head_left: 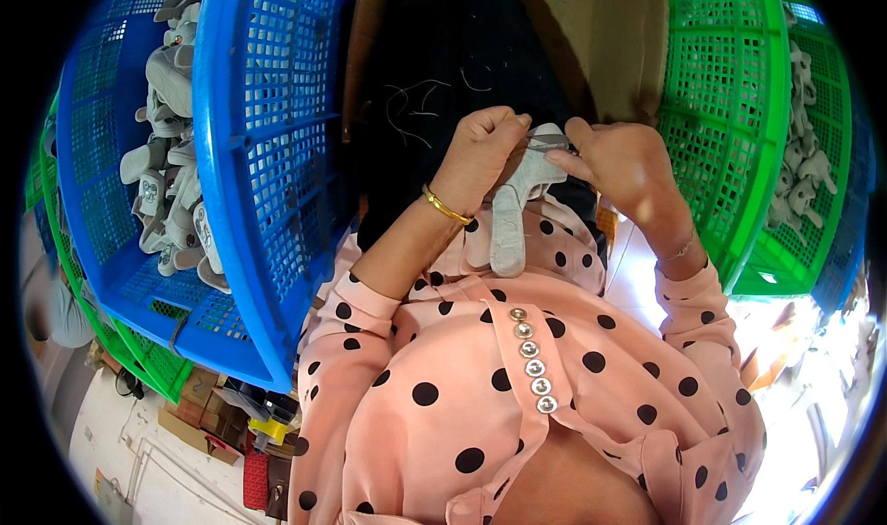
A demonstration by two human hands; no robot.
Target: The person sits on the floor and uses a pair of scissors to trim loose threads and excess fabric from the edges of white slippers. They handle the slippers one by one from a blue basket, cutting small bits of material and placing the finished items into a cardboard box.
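Note:
Over my lap, a light grey shoe upper [508,225] with a long rounded strap hangs between my hands. My left hand [480,155], below whose wrist sits a gold bangle [447,206], is closed in a fist-like pinch at the upper edge of the piece. On the other side, my right hand [630,163] pinches it with thumb and curled fingers. A thin dark line crosses the piece between the two hands; what it is I cannot make out.
A blue plastic basket [214,155] on the left holds many grey shoe pieces [171,183]. Green baskets [716,137] stand on the right, one with grey pieces [802,155] inside. Loose pale threads [416,109] lie on dark cloth ahead. Cardboard boxes [199,405] are at the lower left.

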